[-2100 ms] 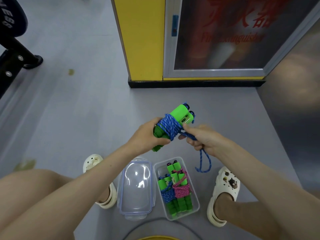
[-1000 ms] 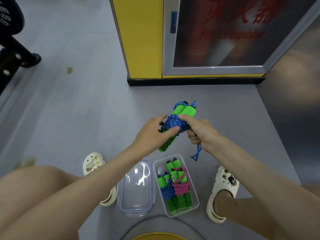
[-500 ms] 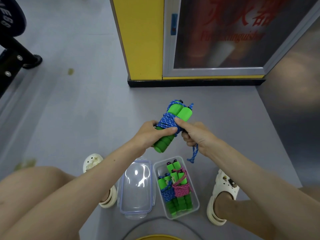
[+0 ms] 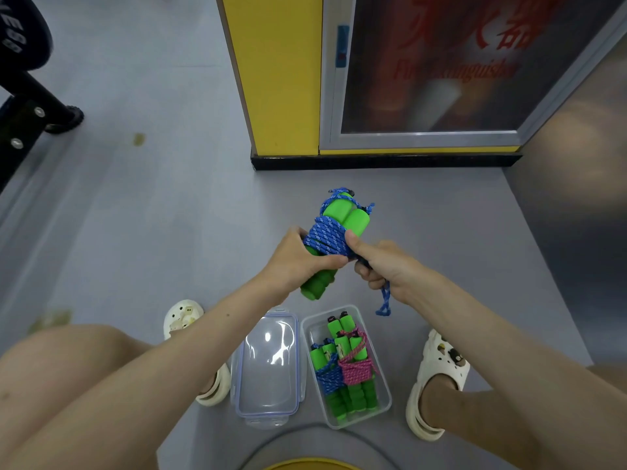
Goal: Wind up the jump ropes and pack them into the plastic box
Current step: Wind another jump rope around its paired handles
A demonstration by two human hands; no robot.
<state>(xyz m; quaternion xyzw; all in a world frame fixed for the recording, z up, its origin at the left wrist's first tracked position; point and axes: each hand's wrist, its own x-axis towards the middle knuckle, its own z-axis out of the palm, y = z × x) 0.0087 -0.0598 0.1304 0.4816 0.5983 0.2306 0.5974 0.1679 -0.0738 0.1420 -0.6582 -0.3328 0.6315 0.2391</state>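
Observation:
A blue jump rope [image 4: 327, 236] is wound round its two green foam handles [image 4: 342, 214], held in the air above the floor. My left hand [image 4: 295, 257] grips the lower part of the handles. My right hand [image 4: 383, 262] pinches the rope at the coil with the thumb on top, and a short loose end [image 4: 384, 301] hangs below the fist. Down between my feet stands the clear plastic box [image 4: 381, 410]. In it lie two wound ropes, one blue [image 4: 328, 378] and one pink [image 4: 356, 369], both with green handles.
The box's clear lid [image 4: 268, 364] lies flat just left of the box. White clogs [image 4: 437, 378] flank both. A yellow pillar [image 4: 278, 76] and a glass cabinet door [image 4: 441, 66] stand ahead. Black gym equipment [image 4: 23, 79] is at the far left.
The loose blue end has grown much shorter as it was wound on. My right hand has come up against the coil, and the bundle has tilted slightly.

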